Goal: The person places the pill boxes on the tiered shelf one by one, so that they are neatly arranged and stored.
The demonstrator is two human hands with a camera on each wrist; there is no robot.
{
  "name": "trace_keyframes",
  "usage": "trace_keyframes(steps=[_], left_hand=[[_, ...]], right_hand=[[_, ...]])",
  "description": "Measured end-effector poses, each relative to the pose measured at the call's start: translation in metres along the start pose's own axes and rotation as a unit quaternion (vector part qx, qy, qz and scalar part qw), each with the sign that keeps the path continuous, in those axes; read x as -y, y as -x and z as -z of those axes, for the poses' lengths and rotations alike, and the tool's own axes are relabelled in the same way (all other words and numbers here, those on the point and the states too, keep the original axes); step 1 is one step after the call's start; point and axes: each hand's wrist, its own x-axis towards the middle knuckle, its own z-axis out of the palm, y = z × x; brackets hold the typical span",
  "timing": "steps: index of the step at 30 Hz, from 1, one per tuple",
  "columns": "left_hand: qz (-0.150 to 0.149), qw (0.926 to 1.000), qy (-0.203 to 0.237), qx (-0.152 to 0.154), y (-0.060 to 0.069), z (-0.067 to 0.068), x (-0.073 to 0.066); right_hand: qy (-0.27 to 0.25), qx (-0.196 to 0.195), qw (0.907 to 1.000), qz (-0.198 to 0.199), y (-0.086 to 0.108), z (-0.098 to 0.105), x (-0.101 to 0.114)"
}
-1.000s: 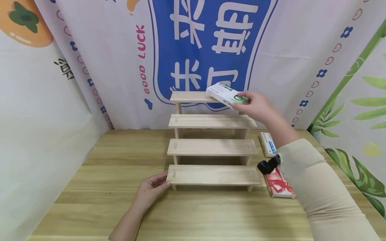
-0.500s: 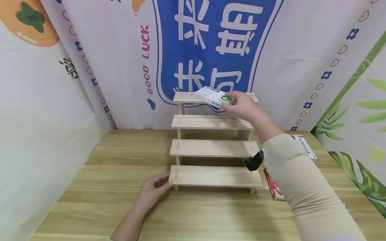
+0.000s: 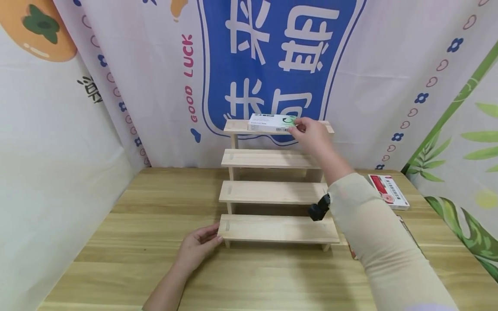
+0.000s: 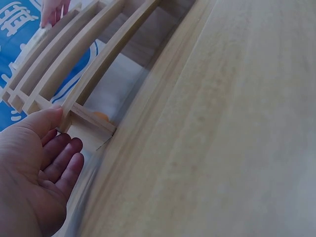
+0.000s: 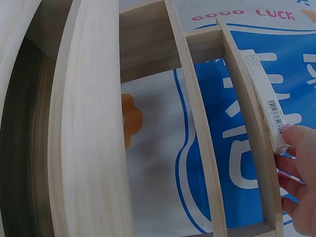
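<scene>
A white and green box (image 3: 270,122) lies flat along the top board of a four-step wooden rack (image 3: 278,227). My right hand (image 3: 313,134) pinches the box's right end between thumb and fingers; the right wrist view shows the box's barcode side (image 5: 266,101) along the board's edge, with the thumb on it. At the lowest board's left end, my left hand (image 3: 196,247) grips the corner, thumb at the front edge. The left wrist view shows that thumb on the board's end and the other fingers of the left hand (image 4: 39,163) curled beside it.
To the right of the rack, a red and white box (image 3: 389,192) lies on the wooden table (image 3: 155,216). Other boxes beside it are mostly hidden under my right sleeve (image 3: 385,242). A printed cloth (image 3: 389,65) hangs behind the rack.
My right hand has moved left and slightly down with the white and green box, which has turned from slanted to lying along the top board. My left hand keeps its grip on the rack.
</scene>
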Motion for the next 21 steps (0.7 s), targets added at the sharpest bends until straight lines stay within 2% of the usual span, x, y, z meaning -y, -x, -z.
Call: trace_keyframes(steps=[9, 16, 21], left_hand=[[-0.004, 1.0000, 0.006, 0.004, 0.001, -0.001, -0.002], [-0.001, 1.0000, 0.004, 0.004, 0.001, -0.001, 0.001], [-0.003, 1.0000, 0.002, 0.002, 0.000, 0.000, 0.002]], right_hand=[[-0.033, 0.004, 0.9991, -0.026, -0.008, -0.013, 0.006], [-0.031, 0.000, 0.9993, -0.022, -0.008, -0.019, 0.010], [-0.052, 0.001, 0.9984, -0.022, -0.007, -0.015, 0.008]])
